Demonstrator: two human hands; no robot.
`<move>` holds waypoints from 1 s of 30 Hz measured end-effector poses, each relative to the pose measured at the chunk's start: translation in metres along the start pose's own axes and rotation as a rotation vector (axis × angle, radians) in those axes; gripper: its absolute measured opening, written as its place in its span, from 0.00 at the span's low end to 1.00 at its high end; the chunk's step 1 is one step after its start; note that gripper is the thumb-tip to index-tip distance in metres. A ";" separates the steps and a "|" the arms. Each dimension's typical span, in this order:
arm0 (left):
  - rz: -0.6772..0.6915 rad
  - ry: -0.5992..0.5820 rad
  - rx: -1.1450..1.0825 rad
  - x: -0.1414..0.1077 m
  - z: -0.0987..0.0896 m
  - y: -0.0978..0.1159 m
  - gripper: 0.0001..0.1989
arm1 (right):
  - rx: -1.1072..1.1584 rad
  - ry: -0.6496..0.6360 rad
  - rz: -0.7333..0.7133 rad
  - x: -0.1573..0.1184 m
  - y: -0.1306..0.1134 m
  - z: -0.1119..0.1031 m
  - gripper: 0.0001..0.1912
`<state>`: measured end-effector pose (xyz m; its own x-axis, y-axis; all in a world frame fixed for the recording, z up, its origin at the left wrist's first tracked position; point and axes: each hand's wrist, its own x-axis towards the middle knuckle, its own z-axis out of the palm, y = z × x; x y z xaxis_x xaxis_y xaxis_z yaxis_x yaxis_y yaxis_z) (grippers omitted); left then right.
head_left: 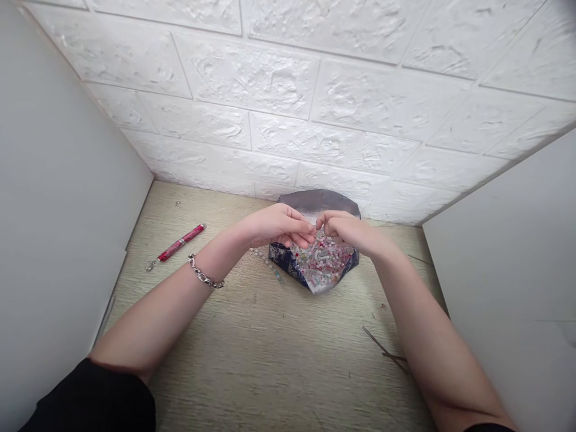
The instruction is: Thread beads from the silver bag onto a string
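Above an open dark blue pouch (284,259) full of small mixed beads (321,261), my two hands meet almost fingertip to fingertip. My left hand (284,225) is closed in a pinch, thumb against fingers. My right hand (344,229) is also pinched, with its index finger bent. Whatever lies between the fingertips is too small to make out. A thin strand of pale and bluish beads (270,264) trails from beneath my left hand toward the tabletop beside the pouch; its upper end is hidden.
A red pen-like stick with metal ends (182,242) lies at the left of the wooden tabletop (270,348). Thin metal tweezers-like prongs (382,348) rest near my right forearm, partly covered. A white brick-pattern wall (288,84) stands behind, with pale panels on both sides.
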<state>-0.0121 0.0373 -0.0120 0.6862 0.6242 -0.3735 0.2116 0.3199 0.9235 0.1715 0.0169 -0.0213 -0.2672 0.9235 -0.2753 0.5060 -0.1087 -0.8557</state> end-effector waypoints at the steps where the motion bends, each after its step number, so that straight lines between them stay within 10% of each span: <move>1: 0.008 -0.012 -0.008 0.001 -0.001 -0.001 0.07 | -0.060 -0.034 0.007 0.000 0.001 0.000 0.11; 23: 0.156 -0.018 -0.081 0.000 -0.004 0.000 0.10 | 0.123 -0.467 -0.136 -0.011 -0.008 -0.003 0.14; 30: 0.208 -0.028 -0.038 0.001 -0.003 -0.002 0.11 | 0.125 -0.411 -0.155 -0.008 -0.009 0.005 0.11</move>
<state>-0.0138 0.0395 -0.0140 0.7318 0.6595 -0.1718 0.0369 0.2134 0.9763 0.1652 0.0086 -0.0130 -0.6481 0.7122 -0.2697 0.3387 -0.0476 -0.9397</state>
